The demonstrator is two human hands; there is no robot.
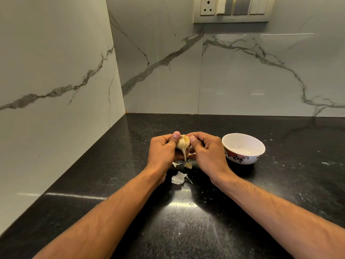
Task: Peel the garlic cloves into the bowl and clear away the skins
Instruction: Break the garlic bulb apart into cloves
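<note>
A garlic bulb [183, 143] with its stem pointing down is held between both hands above the black counter. My left hand [162, 150] grips its left side with the thumb on top. My right hand [205, 149] grips the right side, thumb pressed against the bulb. Under the hands lie a loose clove [188, 166] and a small skin scrap [175, 164]. A larger piece of white skin [178, 178] lies nearer me. A white bowl [243, 148] with a flower pattern stands just right of my right hand; its visible inside holds nothing.
The black speckled counter [186, 221] runs into a corner of marble-look walls at the left and back. A switch and socket panel [231, 9] is high on the back wall.
</note>
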